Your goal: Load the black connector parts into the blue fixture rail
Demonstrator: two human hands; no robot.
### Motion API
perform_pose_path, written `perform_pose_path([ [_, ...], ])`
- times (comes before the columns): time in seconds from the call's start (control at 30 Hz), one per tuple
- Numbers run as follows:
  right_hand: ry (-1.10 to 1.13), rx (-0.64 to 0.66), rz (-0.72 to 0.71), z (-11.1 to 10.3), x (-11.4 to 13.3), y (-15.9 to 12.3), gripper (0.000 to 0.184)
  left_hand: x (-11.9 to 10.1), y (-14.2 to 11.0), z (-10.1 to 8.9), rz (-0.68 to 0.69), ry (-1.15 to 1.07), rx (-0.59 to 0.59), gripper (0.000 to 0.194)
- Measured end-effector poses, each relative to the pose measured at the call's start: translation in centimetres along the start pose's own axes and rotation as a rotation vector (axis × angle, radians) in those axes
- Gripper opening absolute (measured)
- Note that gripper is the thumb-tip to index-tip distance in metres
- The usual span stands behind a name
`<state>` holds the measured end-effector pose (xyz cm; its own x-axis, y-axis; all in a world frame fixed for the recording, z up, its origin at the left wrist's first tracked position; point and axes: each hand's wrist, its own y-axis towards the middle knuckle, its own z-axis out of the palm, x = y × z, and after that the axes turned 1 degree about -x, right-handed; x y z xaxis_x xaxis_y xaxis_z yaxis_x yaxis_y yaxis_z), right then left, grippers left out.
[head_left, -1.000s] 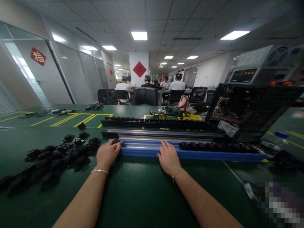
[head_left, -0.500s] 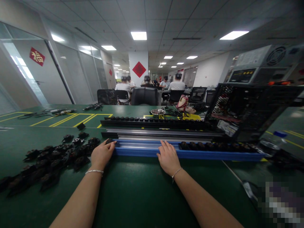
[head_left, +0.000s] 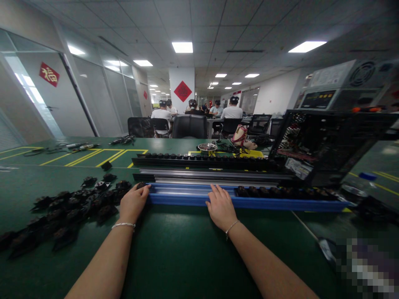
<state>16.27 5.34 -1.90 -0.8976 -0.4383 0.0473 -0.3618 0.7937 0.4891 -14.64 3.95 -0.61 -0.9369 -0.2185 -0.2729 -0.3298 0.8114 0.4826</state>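
Note:
A long blue rail (head_left: pixel 289 204) with a silvery channel lies crosswise before me. Small black parts with brownish tops (head_left: pixel 274 192) sit in a row in its right portion. At the rail's left end, my left hand (head_left: pixel 133 203) is closed on a small black part (head_left: pixel 141 185), mostly covered by the fingers. My right hand (head_left: pixel 222 207) rests over the rail's middle, left of the row, its fingers stretched and slightly apart and the thumb at the front wall. Left of my left hand, a pile of similar black parts (head_left: pixel 75 214) spreads over the green table (head_left: pixel 183 253).
Behind the blue rail lie a black rail (head_left: pixel 205 176) and another black rail filled with parts (head_left: pixel 174 157). An open computer case (head_left: pixel 330 145) stands at the right. Farther back are a metal bowl (head_left: pixel 207 147) and cables (head_left: pixel 77 146). People sit at a distant desk.
My left hand has shifted slightly left with the black part, at the rail's left end. My right hand and the rail look unmoved.

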Motion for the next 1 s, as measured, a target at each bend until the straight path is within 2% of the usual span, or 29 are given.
perform_pose_path([
  [0.1,0.008,-0.003,-0.003,0.0,0.0,0.0,0.019,0.1,0.0,-0.1,0.023,-0.011,-0.045,0.037],
  [0.3,0.004,-0.016,-0.011,0.0,-0.1,0.0,0.019,0.4,0.3,-0.1,0.002,-0.013,-0.061,0.038],
  [0.63,-0.006,-0.002,-0.005,-0.2,0.0,0.0,0.020,1.1,0.5,0.4,-0.074,-0.044,-0.050,0.040],
  [0.73,-0.005,-0.002,-0.004,-0.1,0.0,0.0,0.020,1.6,0.7,0.2,-0.143,-0.071,-0.067,0.040],
  [0.87,-0.011,0.000,-0.006,0.0,0.0,0.0,0.020,3.0,1.0,-0.4,-0.338,-0.112,-0.215,0.047],
  [1.0,-0.012,0.000,0.000,0.0,0.0,0.0,0.020,3.9,0.9,-0.4,-0.395,-0.042,-0.405,0.057],
])
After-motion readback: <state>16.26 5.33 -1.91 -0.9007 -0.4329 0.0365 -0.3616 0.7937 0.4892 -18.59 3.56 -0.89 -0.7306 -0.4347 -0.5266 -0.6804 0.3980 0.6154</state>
